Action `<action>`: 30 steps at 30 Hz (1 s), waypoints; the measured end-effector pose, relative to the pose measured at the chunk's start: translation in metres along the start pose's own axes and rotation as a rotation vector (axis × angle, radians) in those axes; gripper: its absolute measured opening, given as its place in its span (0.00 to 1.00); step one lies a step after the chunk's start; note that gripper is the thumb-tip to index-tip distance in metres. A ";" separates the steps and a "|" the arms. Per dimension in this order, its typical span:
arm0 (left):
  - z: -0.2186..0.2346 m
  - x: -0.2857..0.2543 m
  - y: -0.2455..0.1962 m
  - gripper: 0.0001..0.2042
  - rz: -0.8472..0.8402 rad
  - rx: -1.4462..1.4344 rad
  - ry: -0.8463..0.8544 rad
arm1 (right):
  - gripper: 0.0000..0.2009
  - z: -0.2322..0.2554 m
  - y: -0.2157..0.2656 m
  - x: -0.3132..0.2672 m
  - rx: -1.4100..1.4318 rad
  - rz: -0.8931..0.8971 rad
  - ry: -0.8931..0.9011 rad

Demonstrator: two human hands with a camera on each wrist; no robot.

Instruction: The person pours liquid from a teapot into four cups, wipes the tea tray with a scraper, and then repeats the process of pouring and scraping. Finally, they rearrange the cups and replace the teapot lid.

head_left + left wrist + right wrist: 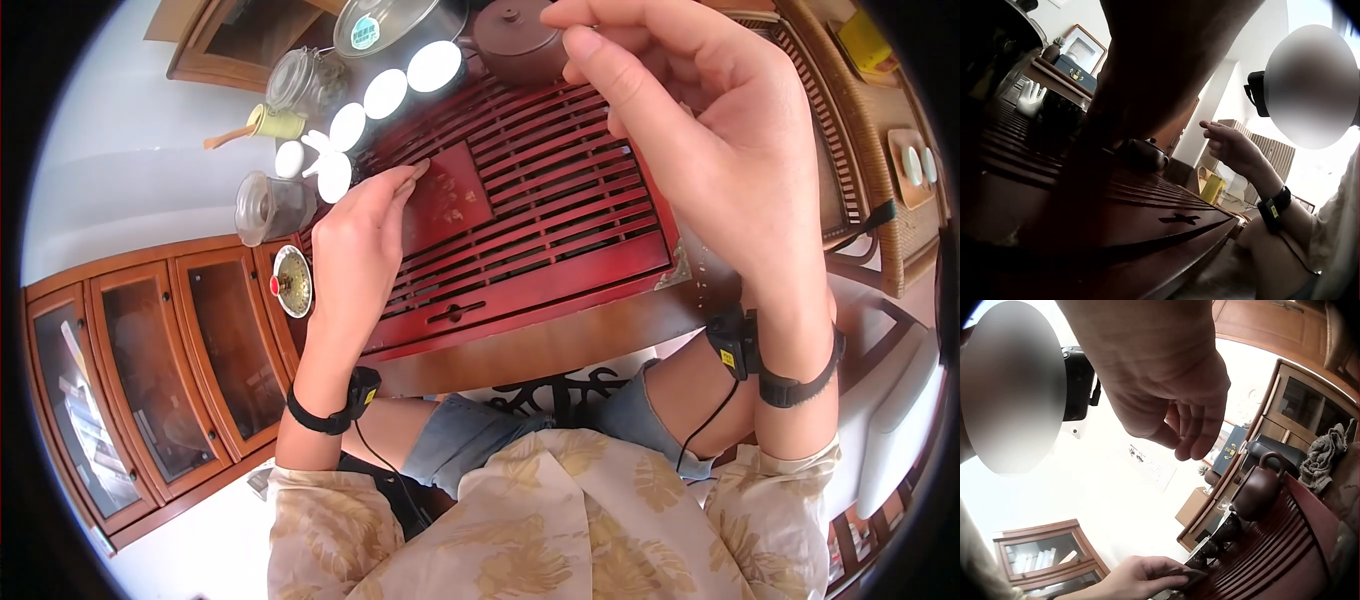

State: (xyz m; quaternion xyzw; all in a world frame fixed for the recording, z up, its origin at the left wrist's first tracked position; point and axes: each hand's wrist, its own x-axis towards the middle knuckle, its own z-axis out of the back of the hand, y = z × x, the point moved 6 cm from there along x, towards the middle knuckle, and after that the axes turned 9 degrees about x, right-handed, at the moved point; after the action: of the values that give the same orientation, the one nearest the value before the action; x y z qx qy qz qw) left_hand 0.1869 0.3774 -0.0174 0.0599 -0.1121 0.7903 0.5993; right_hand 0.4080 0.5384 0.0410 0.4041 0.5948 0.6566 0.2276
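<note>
In the head view my left hand (358, 245) is low over the left part of a slatted red tea tray (560, 150), its fingers extended close together beside a plain red panel (455, 195). Whether they touch it, I cannot tell. My right hand (730, 130) is raised above the tray's right side, thumb and index tips close together, the other fingers curled, nothing visible between them. Beyond its fingertips stands a brown teapot (515, 45), lidded. The right wrist view shows the curled right hand (1172, 394) above the teapot (1257, 494) and the left hand (1141, 578) at the tray.
A row of cups with white insides, one of them here (386, 94), lines the tray's far left edge. Behind are a glass jar (300, 80), a large glass-lidded pot (395, 25) and a green container (277, 122). A strainer-like dish (293, 283) sits left. A woven rack stands right.
</note>
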 end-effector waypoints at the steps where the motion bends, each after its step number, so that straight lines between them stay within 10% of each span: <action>1: 0.000 -0.001 -0.001 0.10 -0.010 -0.009 -0.009 | 0.09 -0.001 -0.002 -0.001 -0.042 0.020 -0.014; 30: 0.031 -0.032 0.013 0.09 0.072 0.056 -0.107 | 0.09 -0.004 -0.010 -0.003 -0.018 -0.002 0.016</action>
State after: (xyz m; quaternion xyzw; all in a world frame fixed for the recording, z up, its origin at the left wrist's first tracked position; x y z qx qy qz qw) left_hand 0.1824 0.3366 0.0038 0.1148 -0.1238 0.8098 0.5619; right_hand 0.4043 0.5357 0.0305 0.3961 0.5911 0.6648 0.2274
